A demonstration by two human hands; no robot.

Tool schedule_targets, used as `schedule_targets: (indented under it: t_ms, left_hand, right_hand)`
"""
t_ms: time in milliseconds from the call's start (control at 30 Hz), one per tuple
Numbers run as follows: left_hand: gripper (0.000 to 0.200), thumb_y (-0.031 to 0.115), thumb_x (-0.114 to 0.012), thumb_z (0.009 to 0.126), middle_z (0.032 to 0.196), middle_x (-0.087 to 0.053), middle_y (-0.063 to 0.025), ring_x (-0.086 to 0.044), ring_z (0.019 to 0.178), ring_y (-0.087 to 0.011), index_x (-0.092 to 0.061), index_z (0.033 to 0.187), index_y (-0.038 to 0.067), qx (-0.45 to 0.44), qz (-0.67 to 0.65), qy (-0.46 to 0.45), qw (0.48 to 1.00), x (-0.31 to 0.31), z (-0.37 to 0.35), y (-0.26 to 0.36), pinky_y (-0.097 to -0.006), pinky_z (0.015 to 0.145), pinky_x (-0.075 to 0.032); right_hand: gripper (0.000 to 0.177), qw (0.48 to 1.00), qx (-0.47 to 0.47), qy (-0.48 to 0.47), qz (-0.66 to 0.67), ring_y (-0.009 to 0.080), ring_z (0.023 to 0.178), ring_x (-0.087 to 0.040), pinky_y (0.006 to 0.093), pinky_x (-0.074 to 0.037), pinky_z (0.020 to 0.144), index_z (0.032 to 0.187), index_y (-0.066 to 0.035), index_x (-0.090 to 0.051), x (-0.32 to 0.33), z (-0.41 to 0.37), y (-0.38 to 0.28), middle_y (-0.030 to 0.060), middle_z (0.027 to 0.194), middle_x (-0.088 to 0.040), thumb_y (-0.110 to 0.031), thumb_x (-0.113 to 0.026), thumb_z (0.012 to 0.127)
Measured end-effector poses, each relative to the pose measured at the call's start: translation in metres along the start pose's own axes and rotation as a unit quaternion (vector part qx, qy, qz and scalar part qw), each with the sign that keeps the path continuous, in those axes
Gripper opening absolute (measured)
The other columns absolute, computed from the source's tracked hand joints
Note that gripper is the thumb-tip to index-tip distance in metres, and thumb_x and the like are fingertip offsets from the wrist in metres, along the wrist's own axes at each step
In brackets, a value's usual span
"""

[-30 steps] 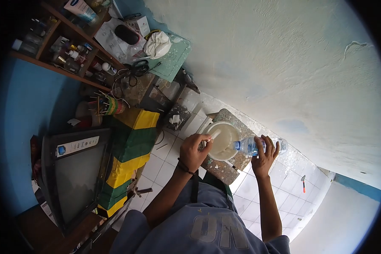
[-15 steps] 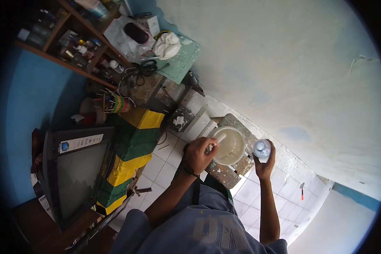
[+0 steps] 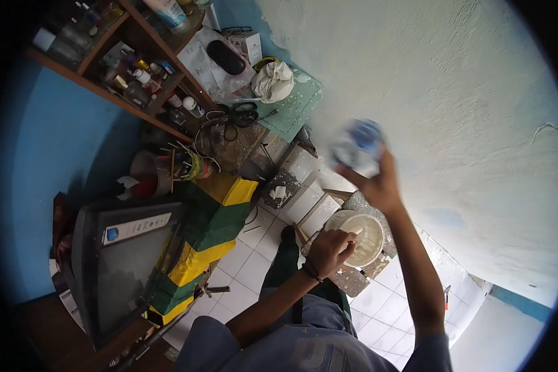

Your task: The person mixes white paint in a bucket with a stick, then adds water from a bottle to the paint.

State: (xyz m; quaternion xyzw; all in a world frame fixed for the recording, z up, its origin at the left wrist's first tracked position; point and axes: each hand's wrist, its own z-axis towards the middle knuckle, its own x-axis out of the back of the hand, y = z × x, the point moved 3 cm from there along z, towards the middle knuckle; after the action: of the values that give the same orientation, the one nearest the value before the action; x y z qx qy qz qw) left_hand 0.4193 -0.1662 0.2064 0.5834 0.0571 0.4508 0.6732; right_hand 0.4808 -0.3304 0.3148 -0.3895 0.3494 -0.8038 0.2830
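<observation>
Resting on a mottled slab (image 3: 353,282), the white bowl (image 3: 369,242) contains pale mix. Right hand (image 3: 381,186) is high above the bowl, grip wrapped round a blurred plastic bottle (image 3: 356,146). Left hand (image 3: 328,251) is at the bowl's rim, grip pinching a stir stick (image 3: 353,231).

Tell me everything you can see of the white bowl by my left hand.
The bowl is round and off-white, looks like plastic, and has a pale creamy mix inside. It stands upright on a speckled slab on the tiled floor. The left hand is at its near rim, gripping a white stick that reaches inside. The right hand holds a blurred bottle higher up, clear of the bowl.
</observation>
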Motion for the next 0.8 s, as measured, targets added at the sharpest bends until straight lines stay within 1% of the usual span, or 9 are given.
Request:
schedule_targets:
  t_ms: [100, 200, 333, 367, 467, 567, 633, 700, 800]
  left_hand:
    - [0.019, 0.011, -0.071, 0.077, 0.087, -0.067, -0.0067, -0.065, 0.078, -0.0249, -0.061, 0.093, 0.011, 0.007, -0.002, -0.028, 1.0, -0.003, -0.003, -0.01, -0.0357, 0.068, -0.05]
    - [0.022, 0.012, -0.072, 0.074, 0.075, -0.061, -0.0067, -0.058, 0.067, -0.0272, -0.059, 0.093, 0.011, -0.02, 0.038, 0.002, 0.999, 0.0, -0.002, -0.014, -0.0397, 0.062, -0.045]
    - [0.033, 0.017, -0.073, 0.075, 0.092, -0.066, -0.0115, -0.064, 0.083, -0.0302, -0.063, 0.105, 0.007, -0.017, -0.007, 0.006, 1.0, 0.001, -0.012, -0.032, -0.0381, 0.072, -0.049]
    - [0.035, 0.022, -0.072, 0.078, 0.106, -0.066, -0.0126, -0.063, 0.097, -0.0315, -0.064, 0.108, 0.006, 0.015, -0.006, -0.055, 0.998, -0.011, -0.032, -0.05, -0.0405, 0.082, -0.049]
    - [0.034, 0.018, -0.065, 0.088, 0.11, -0.063, -0.0088, -0.061, 0.101, -0.0223, -0.057, 0.118, 0.005, -0.072, 0.045, -0.071, 0.994, -0.03, -0.047, -0.069, -0.0374, 0.087, -0.048]
    - [0.043, 0.031, -0.069, 0.081, 0.117, -0.064, -0.0113, -0.059, 0.11, -0.03, -0.062, 0.117, 0.007, -0.009, -0.024, -0.061, 0.998, -0.038, -0.064, -0.081, -0.0454, 0.095, -0.043]
    - [0.033, 0.022, -0.062, 0.09, 0.111, -0.061, -0.0064, -0.056, 0.104, -0.0155, -0.056, 0.118, 0.006, 0.001, -0.03, -0.125, 0.992, -0.059, -0.077, -0.093, -0.0326, 0.091, -0.045]
    - [0.033, 0.022, -0.062, 0.09, 0.112, -0.06, -0.0063, -0.056, 0.105, -0.0158, -0.056, 0.118, 0.006, 0.017, -0.023, -0.131, 0.991, -0.065, -0.084, -0.1, -0.033, 0.092, -0.045]
    - [0.045, 0.033, -0.067, 0.082, 0.12, -0.062, -0.011, -0.056, 0.113, -0.0312, -0.061, 0.119, 0.008, 0.032, 0.01, -0.084, 0.996, -0.041, -0.066, -0.078, -0.0463, 0.096, -0.042]
  right_hand:
    - [0.066, 0.988, -0.036, -0.105, 0.106, 0.027, 0.109, -0.06, 0.0373, -0.046, 0.095, 0.125, -0.007, -0.051, -0.093, 0.037, 0.018, 0.0128, 0.121, -0.059, -0.009, -0.083, 0.068]
    - [0.075, 0.978, 0.029, -0.14, 0.149, 0.0339, 0.11, -0.059, 0.0395, -0.048, 0.091, 0.129, -0.008, -0.044, -0.173, 0.055, 0.026, 0.0152, 0.119, -0.059, -0.016, -0.083, 0.066]
    - [0.079, 0.966, 0.018, -0.209, 0.148, 0.042, 0.107, -0.056, 0.0453, -0.047, 0.09, 0.131, -0.008, -0.037, -0.24, 0.059, 0.038, 0.0207, 0.116, -0.057, -0.016, -0.08, 0.066]
    - [0.079, 0.969, 0.011, -0.208, 0.131, 0.0419, 0.107, -0.056, 0.0456, -0.047, 0.09, 0.131, -0.008, -0.036, -0.249, 0.055, 0.043, 0.0208, 0.116, -0.057, -0.015, -0.08, 0.065]
    - [0.079, 0.975, -0.002, -0.203, 0.088, 0.0413, 0.107, -0.056, 0.0463, -0.047, 0.088, 0.129, -0.009, -0.036, -0.263, 0.05, 0.051, 0.0206, 0.116, -0.057, -0.015, -0.079, 0.064]
    - [0.077, 0.979, -0.013, -0.19, 0.069, 0.0402, 0.108, -0.055, 0.0466, -0.047, 0.087, 0.129, -0.01, -0.036, -0.272, 0.054, 0.051, 0.0196, 0.116, -0.057, -0.017, -0.079, 0.065]
    - [0.077, 0.98, -0.019, -0.187, 0.057, 0.0396, 0.109, -0.055, 0.0465, -0.047, 0.087, 0.128, -0.01, -0.036, -0.277, 0.055, 0.053, 0.0187, 0.116, -0.058, -0.019, -0.079, 0.066]
    - [0.076, 0.982, -0.018, -0.181, 0.056, 0.0391, 0.11, -0.054, 0.0461, -0.047, 0.088, 0.128, -0.01, -0.036, -0.28, 0.056, 0.055, 0.0188, 0.116, -0.057, -0.021, -0.078, 0.066]
    - [0.077, 0.985, -0.01, -0.163, 0.062, 0.0388, 0.111, -0.054, 0.0457, -0.046, 0.089, 0.128, -0.01, -0.035, -0.283, 0.055, 0.058, 0.0192, 0.119, -0.056, -0.022, -0.079, 0.066]
